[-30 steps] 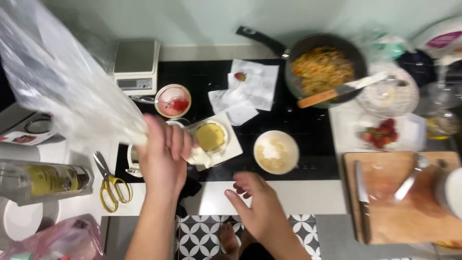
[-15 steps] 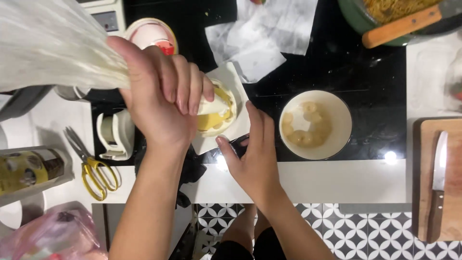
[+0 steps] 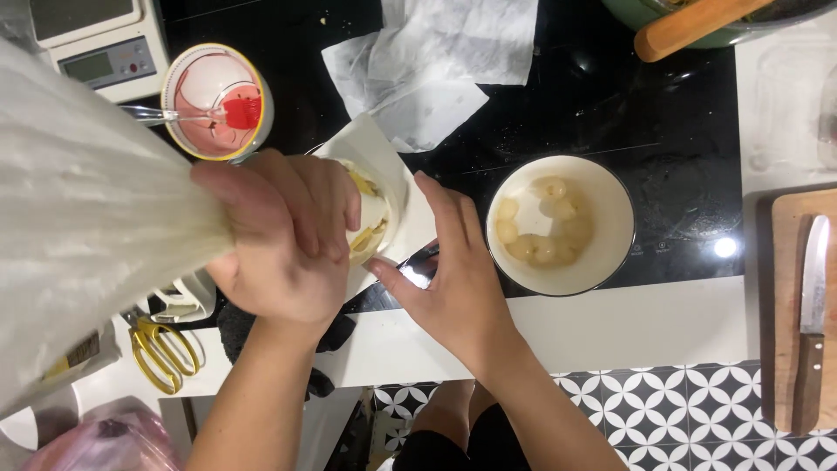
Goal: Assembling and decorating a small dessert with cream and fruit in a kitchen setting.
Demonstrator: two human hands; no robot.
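My left hand is closed around the neck of a large translucent piping bag that fans out to the upper left. Its tip is hidden behind my fingers, over a small round pastry with yellow filling that sits on a white paper square. My right hand rests flat beside the pastry, fingers spread and touching the paper's edge, holding nothing. A white bowl with several pale round pieces stands just right of that hand.
A small bowl with a red silicone brush sits at upper left beside a kitchen scale. Crumpled white paper lies on the black hob. Yellow scissors lie lower left. A knife rests on a wooden board at right.
The view has closed in on the pastry. My left hand with the bag has stayed over it, and my right hand has moved up from the counter edge to the paper.
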